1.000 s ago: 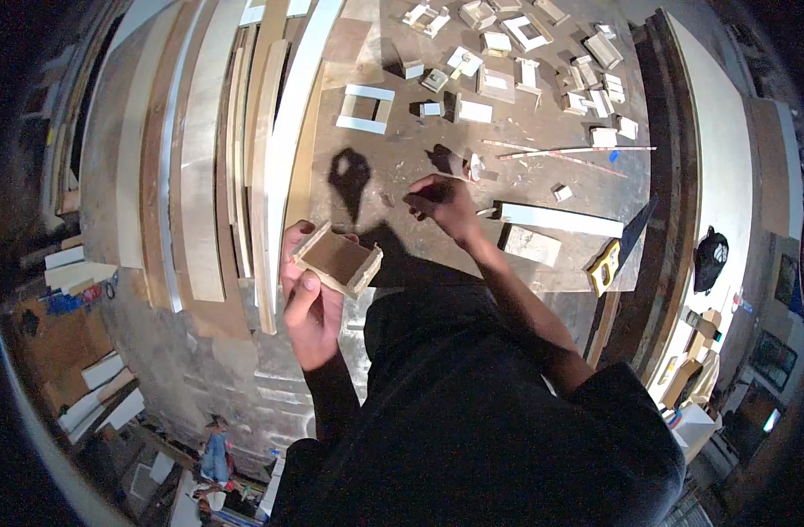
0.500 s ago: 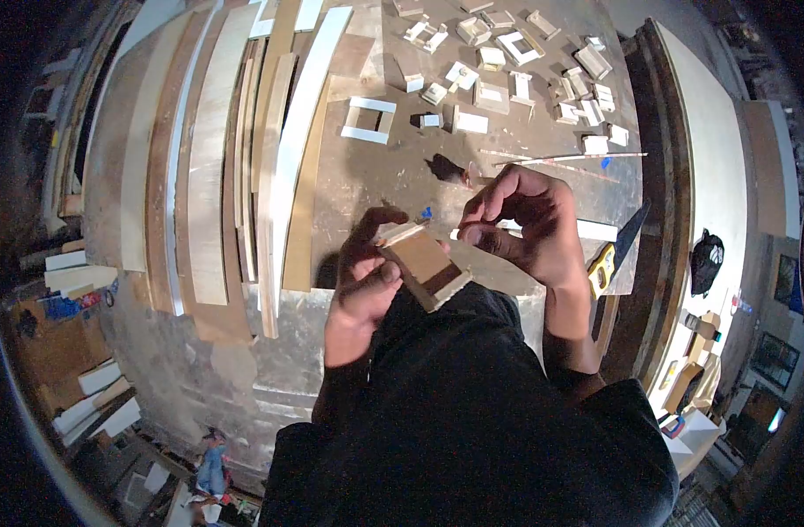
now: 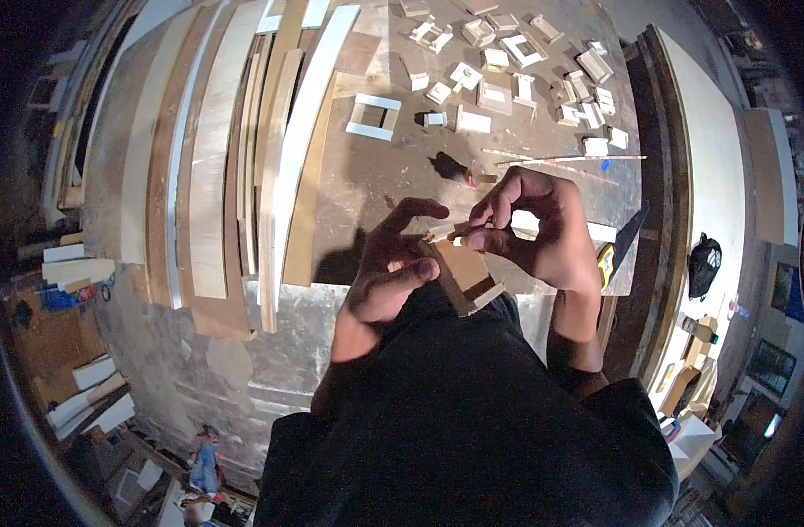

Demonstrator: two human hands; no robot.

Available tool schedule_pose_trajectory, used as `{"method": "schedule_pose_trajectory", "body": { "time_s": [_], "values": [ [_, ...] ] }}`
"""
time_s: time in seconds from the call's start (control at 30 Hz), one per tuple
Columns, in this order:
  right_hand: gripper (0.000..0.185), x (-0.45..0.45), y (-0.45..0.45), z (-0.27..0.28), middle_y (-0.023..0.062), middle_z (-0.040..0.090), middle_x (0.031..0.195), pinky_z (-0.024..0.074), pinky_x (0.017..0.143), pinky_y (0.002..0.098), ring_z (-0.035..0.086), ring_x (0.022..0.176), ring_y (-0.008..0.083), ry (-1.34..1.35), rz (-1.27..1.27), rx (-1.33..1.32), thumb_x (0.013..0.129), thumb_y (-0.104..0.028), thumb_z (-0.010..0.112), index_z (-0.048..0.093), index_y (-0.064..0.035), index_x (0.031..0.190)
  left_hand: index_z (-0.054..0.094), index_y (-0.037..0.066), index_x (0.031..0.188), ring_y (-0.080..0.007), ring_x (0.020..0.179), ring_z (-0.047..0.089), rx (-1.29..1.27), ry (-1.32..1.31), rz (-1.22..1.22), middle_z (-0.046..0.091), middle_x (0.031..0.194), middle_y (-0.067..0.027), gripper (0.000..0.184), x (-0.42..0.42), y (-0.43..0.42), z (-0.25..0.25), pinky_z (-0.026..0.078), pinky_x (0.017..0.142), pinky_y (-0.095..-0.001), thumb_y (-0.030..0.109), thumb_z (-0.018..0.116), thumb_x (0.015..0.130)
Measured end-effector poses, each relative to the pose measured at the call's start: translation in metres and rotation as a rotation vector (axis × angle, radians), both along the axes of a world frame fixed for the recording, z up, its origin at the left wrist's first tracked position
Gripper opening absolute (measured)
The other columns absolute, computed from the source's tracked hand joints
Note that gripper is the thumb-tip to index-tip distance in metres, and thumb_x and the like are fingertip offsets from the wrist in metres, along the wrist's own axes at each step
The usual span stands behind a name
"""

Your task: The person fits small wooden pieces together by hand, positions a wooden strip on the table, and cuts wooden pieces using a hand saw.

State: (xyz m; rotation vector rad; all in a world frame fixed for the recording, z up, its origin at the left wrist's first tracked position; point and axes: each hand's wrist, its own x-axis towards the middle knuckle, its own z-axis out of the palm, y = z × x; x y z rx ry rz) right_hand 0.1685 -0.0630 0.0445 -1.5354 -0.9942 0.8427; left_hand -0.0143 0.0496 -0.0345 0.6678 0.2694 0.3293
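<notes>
A small wooden frame-like piece (image 3: 463, 274) with raised edges is held tilted in front of my body. My left hand (image 3: 391, 265) is at its left side, thumb and fingers curved around that edge. At the upper edge of the piece, my right hand (image 3: 536, 233) pinches a tiny pale bit (image 3: 457, 240) between thumb and fingertips. The fingers of my right hand partly cover the piece's top right corner.
Many small wooden assemblies (image 3: 494, 97) lie at the back of the table (image 3: 376, 180). A white-and-wood square frame (image 3: 373, 118) is nearer. Long boards (image 3: 210, 167) run along the left. A yellow-handled saw (image 3: 606, 263) and thin sticks (image 3: 569, 159) lie at the right.
Both hands have come together. My right hand has moved from the table to the wooden piece, which has shifted right and turned in my left hand.
</notes>
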Motion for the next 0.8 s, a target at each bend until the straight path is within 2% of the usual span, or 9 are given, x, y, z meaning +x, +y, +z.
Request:
{"method": "schedule_pose_trajectory", "body": {
  "time_s": [0.1, 0.23, 0.3, 0.53, 0.6, 0.7, 0.73, 0.8],
  "values": [
    [0.033, -0.002, -0.003, 0.006, 0.0062, 0.069, 0.084, 0.0557, 0.073, 0.029, 0.069, 0.083, 0.0142, -0.022, -0.007, -0.08, 0.072, 0.01, 0.084, 0.054, -0.0046, 0.074, 0.043, 0.003, 0.14, -0.0156, 0.105, 0.067, 0.049, -0.024, -0.079, 0.073, 0.109, -0.0128, 0.073, 0.001, 0.001, 0.0, 0.048, 0.094, -0.0314, 0.018, 0.083, 0.081],
    [0.032, -0.002, -0.004, 0.004, 0.006, 0.069, 0.083, 0.0522, 0.067, 0.0267, 0.067, 0.079, 0.0123, -0.087, 0.003, -0.036, 0.072, 0.007, 0.085, 0.056, -0.0049, 0.075, 0.043, 0.003, 0.141, -0.0158, 0.102, 0.068, 0.03, -0.01, -0.091, 0.074, 0.107, -0.0118, 0.072, 0.001, 0.001, 0.0, 0.048, 0.093, -0.0312, 0.017, 0.081, 0.082],
    [0.027, -0.002, -0.004, 0.003, 0.0012, 0.068, 0.078, 0.0457, 0.063, 0.0255, 0.061, 0.073, 0.0084, -0.084, -0.017, -0.068, 0.074, -0.005, 0.087, 0.06, -0.0066, 0.075, 0.043, 0.003, 0.141, -0.0159, 0.102, 0.069, 0.038, -0.016, -0.114, 0.074, 0.107, -0.0119, 0.072, 0.0, 0.002, -0.001, 0.048, 0.093, -0.0311, 0.017, 0.081, 0.082],
    [0.026, -0.001, -0.003, 0.0, 0.0, 0.067, 0.077, 0.0444, 0.061, 0.025, 0.057, 0.068, 0.0081, -0.133, -0.024, -0.059, 0.073, -0.005, 0.088, 0.062, -0.0077, 0.077, 0.042, 0.004, 0.14, -0.0182, 0.105, 0.069, 0.074, -0.017, -0.127, 0.073, 0.11, -0.0147, 0.071, 0.0, 0.004, 0.0, 0.05, 0.092, -0.0312, 0.018, 0.081, 0.083],
    [0.03, 0.0, -0.005, -0.001, 0.0034, 0.067, 0.081, 0.0465, 0.06, 0.0243, 0.06, 0.071, 0.0086, -0.136, -0.015, 0.007, 0.071, 0.006, 0.085, 0.059, -0.0056, 0.08, 0.042, 0.004, 0.14, -0.0187, 0.106, 0.069, 0.07, -0.02, -0.125, 0.073, 0.11, -0.0155, 0.071, 0.001, 0.004, 0.0, 0.05, 0.092, -0.0311, 0.017, 0.081, 0.083],
    [0.03, 0.003, -0.005, -0.007, 0.0033, 0.066, 0.082, 0.0462, 0.06, 0.0238, 0.059, 0.071, 0.0083, -0.196, -0.004, 0.024, 0.072, 0.007, 0.084, 0.06, -0.0057, 0.082, 0.042, 0.004, 0.14, -0.0194, 0.109, 0.069, 0.024, -0.046, -0.139, 0.072, 0.114, -0.0171, 0.069, 0.001, 0.005, -0.001, 0.05, 0.092, -0.0311, 0.016, 0.081, 0.083],
    [0.03, 0.001, -0.004, -0.005, 0.0033, 0.066, 0.082, 0.0462, 0.06, 0.0238, 0.059, 0.071, 0.0083, -0.196, -0.006, 0.022, 0.072, 0.007, 0.084, 0.06, -0.0057, 0.082, 0.043, 0.004, 0.139, -0.019, 0.108, 0.069, 0.034, -0.041, -0.136, 0.072, 0.114, -0.0164, 0.069, 0.0, 0.006, 0.001, 0.051, 0.091, -0.031, 0.015, 0.081, 0.083],
    [0.026, -0.004, -0.001, -0.002, 0.0005, 0.067, 0.08, 0.0462, 0.063, 0.0247, 0.057, 0.068, 0.0081, -0.113, -0.031, -0.008, 0.071, -0.002, 0.088, 0.064, -0.0069, 0.079, 0.044, 0.005, 0.139, -0.0187, 0.107, 0.069, 0.045, -0.039, -0.133, 0.072, 0.113, -0.0158, 0.068, -0.001, 0.008, 0.003, 0.051, 0.091, -0.031, 0.014, 0.081, 0.083]
  ]
}}
